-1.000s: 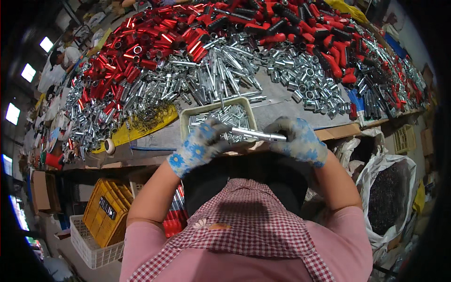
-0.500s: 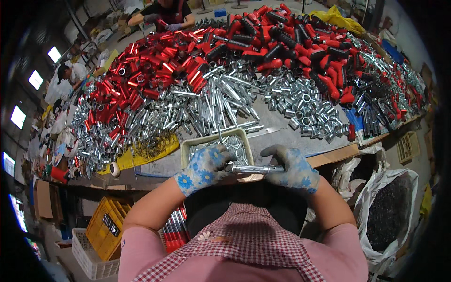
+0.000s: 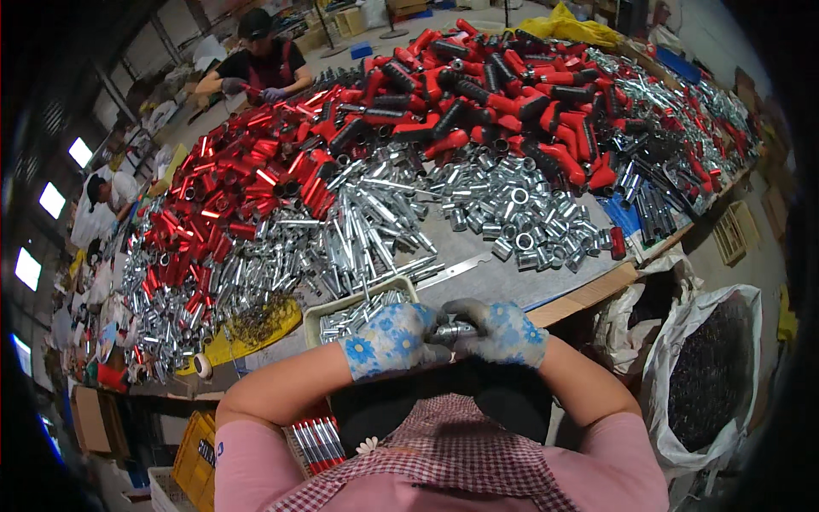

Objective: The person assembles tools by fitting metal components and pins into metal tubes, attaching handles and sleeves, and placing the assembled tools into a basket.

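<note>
In front of my body, my left hand and my right hand meet, both in white work gloves with blue flowers and grey palms. Between them they grip a shiny silver metal tube, its ends hidden by the closed fingers. Just beyond my left hand, a pale plastic tray holds many small silver metal pins. Past the tray lies a heap of long silver rods. Short silver sleeves are piled beyond my right hand.
Red tubes and red-and-black handles form a large mound across the table. A flat metal strip lies near the tray. A white sack of dark pieces stands right; a yellow crate sits lower left. A co-worker works across the table.
My hands have come closer together, and the silver tube now lies mostly hidden between them. The whole view has tilted, shifting the table and heaps.
</note>
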{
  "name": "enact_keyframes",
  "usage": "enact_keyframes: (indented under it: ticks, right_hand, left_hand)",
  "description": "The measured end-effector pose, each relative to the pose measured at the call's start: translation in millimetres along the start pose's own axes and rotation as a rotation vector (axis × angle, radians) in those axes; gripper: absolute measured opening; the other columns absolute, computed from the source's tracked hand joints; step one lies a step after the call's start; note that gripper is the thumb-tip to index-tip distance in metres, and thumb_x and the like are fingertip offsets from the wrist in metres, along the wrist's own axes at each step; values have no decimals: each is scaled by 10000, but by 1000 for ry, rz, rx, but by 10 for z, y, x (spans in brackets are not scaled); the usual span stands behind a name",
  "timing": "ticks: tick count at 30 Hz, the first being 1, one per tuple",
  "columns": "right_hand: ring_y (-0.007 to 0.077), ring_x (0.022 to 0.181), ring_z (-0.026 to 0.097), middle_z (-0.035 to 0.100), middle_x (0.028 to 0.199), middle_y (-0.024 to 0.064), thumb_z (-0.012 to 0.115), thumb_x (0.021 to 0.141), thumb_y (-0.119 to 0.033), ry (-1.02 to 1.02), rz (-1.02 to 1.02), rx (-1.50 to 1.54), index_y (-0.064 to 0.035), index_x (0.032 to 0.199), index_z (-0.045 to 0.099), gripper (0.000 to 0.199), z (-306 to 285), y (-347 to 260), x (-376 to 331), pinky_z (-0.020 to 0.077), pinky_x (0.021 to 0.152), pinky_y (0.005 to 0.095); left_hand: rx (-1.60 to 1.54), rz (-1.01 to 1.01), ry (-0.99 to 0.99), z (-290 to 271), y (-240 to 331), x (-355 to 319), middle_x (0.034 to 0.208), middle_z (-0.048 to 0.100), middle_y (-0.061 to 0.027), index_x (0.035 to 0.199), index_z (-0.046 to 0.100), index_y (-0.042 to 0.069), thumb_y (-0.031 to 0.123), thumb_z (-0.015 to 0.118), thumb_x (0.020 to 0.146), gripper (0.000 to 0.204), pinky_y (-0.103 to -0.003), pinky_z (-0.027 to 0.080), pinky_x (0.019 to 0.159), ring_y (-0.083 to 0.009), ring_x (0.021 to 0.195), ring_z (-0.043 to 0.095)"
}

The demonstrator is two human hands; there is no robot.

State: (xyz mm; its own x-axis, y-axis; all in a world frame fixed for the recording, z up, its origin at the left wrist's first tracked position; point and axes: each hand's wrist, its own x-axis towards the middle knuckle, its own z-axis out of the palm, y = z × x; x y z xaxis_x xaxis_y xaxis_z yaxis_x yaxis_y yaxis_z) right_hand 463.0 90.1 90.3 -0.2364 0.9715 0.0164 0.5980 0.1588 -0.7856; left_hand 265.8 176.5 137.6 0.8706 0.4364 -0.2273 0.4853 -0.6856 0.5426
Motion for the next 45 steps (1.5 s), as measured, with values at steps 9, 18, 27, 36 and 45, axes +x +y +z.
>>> enact_keyframes:
  ticks: [9, 18, 27, 36, 45]
  right_hand:
    - [172, 898, 667, 697, 984, 126, 707, 797, -196, 140, 119, 319, -3, 1190, 614, 447, -17, 441, 39, 538, 770, 322]
    - [158, 805, 684, 706, 929, 137, 703, 808, -135, 382, 152, 657, 66, 1123, 633, 381, 224, 784, 97, 547, 690, 289]
    - [204, 810, 696, 712, 917, 144, 733, 781, -238, 396, 225, 375, 4, 1107, 664, 412, 98, 532, 110, 552, 741, 330]
    - [333, 1211, 553, 530, 1317, 209, 540, 874, 59, 249, 92, 948, 17, 1028, 459, 179, 336, 957, 236, 541, 755, 278]
    - [384, 1020, 642, 577, 1098, 222, 570, 861, 58, 407, 195, 1162, 70, 1178, 452, 339, 178, 266, 48, 564, 630, 368]
  left_hand:
    - [-178, 63, -74, -270, -94, 693, 987, 623, -114, 1075, 583, 15, 359, 584, 925, 375, -337, 478, 843, -189, 958, 586]
    - [55, -422, 389, -959, -1002, 2609, 1224, 582, -284, 1280, 505, -17, 497, 474, 921, 628, -450, 434, 992, -403, 1165, 559]
    - [755, -182, -72, -894, -1909, 3530, 1205, 619, -196, 1192, 656, 132, 195, 474, 877, 370, -403, 501, 923, -328, 1071, 631]
    - [-100, -131, 462, -997, -1183, 1342, 1132, 643, -203, 1209, 588, -10, 333, 744, 765, 583, -382, 472, 910, -302, 1051, 616]
    - [-846, -143, 580, -131, -913, -529, 872, 580, -22, 1111, 569, 60, 622, 574, 868, 612, -274, 462, 715, -127, 793, 556]
